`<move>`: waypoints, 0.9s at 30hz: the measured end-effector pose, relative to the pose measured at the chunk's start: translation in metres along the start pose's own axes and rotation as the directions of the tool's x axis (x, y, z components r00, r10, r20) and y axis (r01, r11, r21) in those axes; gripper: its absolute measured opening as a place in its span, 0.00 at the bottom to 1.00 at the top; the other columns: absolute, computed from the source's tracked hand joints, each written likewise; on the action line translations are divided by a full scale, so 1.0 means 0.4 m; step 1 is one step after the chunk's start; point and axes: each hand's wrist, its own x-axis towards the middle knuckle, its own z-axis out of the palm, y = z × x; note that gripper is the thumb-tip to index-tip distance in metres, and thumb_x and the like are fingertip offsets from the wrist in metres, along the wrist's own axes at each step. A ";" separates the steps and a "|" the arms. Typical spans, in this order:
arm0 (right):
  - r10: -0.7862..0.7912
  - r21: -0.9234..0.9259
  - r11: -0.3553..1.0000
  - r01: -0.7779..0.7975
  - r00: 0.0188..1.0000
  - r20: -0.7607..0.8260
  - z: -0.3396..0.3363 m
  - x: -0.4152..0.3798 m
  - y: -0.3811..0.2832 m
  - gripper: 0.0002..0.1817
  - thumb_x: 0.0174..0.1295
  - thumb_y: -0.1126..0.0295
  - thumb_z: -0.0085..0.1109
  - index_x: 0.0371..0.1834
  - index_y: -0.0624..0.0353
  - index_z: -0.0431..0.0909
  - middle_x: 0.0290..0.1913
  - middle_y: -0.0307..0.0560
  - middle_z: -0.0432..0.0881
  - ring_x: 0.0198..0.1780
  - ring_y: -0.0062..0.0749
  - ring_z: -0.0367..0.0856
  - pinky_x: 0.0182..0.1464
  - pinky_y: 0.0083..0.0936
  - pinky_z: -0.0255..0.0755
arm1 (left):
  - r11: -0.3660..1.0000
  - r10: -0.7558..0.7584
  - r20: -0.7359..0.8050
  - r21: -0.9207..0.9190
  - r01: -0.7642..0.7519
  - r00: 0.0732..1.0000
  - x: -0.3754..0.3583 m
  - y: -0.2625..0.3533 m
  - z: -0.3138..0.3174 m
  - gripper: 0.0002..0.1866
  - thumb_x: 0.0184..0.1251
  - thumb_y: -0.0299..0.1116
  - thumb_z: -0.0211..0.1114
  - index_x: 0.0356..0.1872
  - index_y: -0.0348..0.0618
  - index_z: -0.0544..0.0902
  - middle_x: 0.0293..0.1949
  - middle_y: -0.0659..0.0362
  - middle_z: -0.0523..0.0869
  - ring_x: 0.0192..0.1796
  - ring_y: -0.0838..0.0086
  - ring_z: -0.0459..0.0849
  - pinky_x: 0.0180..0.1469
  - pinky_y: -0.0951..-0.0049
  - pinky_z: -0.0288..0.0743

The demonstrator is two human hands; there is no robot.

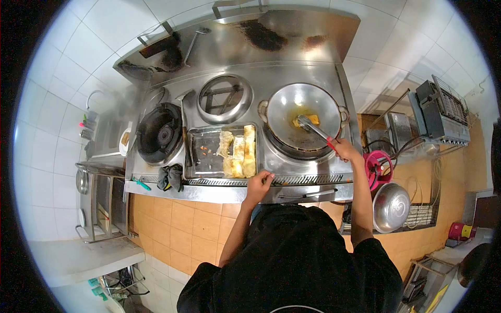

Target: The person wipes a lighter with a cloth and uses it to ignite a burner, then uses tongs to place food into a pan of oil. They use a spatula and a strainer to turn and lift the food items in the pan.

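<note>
The right hand (345,148) pinches tongs (313,129) on a piece (309,120) in the wok (302,112); it should lift slowly, letting oil drain, while the left hand (259,183), fingers curled, rests near the wok.

A black empty burner (159,134) sits at the left of the steel stove top (313,68). A round open ring (224,98) lies behind and to its right. A dark cloth (170,177) rests in front of the burner, a green-handled tool (140,183) just left of the cloth. Far right of the burner, a pink reel (377,168) and a steel bowl (391,206) sit beside the stove.
</note>
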 end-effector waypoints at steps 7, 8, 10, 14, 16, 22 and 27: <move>-0.008 0.063 0.998 0.009 1.000 -0.008 -0.017 -0.008 0.003 0.36 0.67 0.33 0.47 0.31 0.62 0.76 0.17 0.41 0.72 0.14 0.26 0.70 0.14 0.28 0.62 | 0.999 -0.044 -0.004 -0.027 0.044 0.999 -0.006 0.002 -0.006 0.14 0.69 0.40 0.66 0.36 0.36 0.84 0.23 0.52 0.82 0.24 0.72 0.77 0.30 0.71 0.70; -0.007 0.063 0.998 0.007 1.000 -0.006 -0.017 -0.013 0.002 0.36 0.67 0.33 0.47 0.31 0.62 0.76 0.17 0.41 0.72 0.14 0.26 0.70 0.14 0.28 0.62 | 0.999 -0.039 -0.017 -0.031 0.039 0.999 -0.010 0.003 -0.007 0.14 0.69 0.40 0.66 0.36 0.36 0.84 0.23 0.52 0.82 0.25 0.72 0.78 0.30 0.70 0.70; -0.003 0.082 0.997 0.006 0.999 -0.034 -0.019 -0.017 0.013 0.36 0.67 0.34 0.47 0.31 0.62 0.77 0.18 0.41 0.73 0.14 0.25 0.70 0.14 0.28 0.62 | 0.999 -0.048 -0.006 -0.022 0.047 0.999 -0.011 0.007 -0.012 0.14 0.69 0.40 0.66 0.36 0.36 0.84 0.24 0.52 0.82 0.25 0.71 0.78 0.31 0.70 0.71; -0.058 0.102 0.992 0.071 0.991 -0.119 -0.021 -0.016 0.040 0.35 0.68 0.35 0.46 0.28 0.62 0.77 0.19 0.42 0.74 0.14 0.26 0.71 0.15 0.29 0.63 | 0.998 -0.062 -0.001 0.021 0.062 0.998 -0.011 0.017 -0.015 0.14 0.69 0.40 0.66 0.36 0.36 0.84 0.24 0.51 0.83 0.26 0.70 0.80 0.31 0.70 0.71; -0.015 0.218 0.975 0.037 0.995 -0.100 -0.034 -0.044 0.025 0.32 0.70 0.39 0.47 0.30 0.61 0.78 0.16 0.38 0.70 0.12 0.23 0.66 0.14 0.26 0.59 | 0.998 -0.055 -0.001 0.020 0.055 0.998 -0.008 0.013 -0.013 0.14 0.69 0.39 0.66 0.36 0.36 0.84 0.24 0.51 0.83 0.25 0.69 0.80 0.31 0.69 0.71; -0.180 -0.079 0.984 0.162 0.904 -0.387 -0.035 -0.035 0.062 0.33 0.71 0.41 0.47 0.28 0.65 0.79 0.19 0.50 0.77 0.20 0.41 0.79 0.25 0.39 0.69 | 0.998 -0.055 0.028 0.029 0.054 0.998 0.003 0.001 -0.006 0.13 0.69 0.39 0.65 0.36 0.36 0.84 0.24 0.50 0.83 0.24 0.67 0.80 0.30 0.69 0.71; -0.233 -0.284 0.954 0.094 0.828 -0.510 -0.041 -0.068 0.036 0.31 0.71 0.43 0.47 0.36 0.66 0.82 0.31 0.67 0.82 0.39 0.64 0.82 0.41 0.48 0.72 | 0.998 -0.059 0.031 0.016 0.058 0.998 0.006 0.001 -0.004 0.13 0.70 0.39 0.65 0.36 0.36 0.84 0.24 0.50 0.83 0.25 0.67 0.80 0.30 0.69 0.71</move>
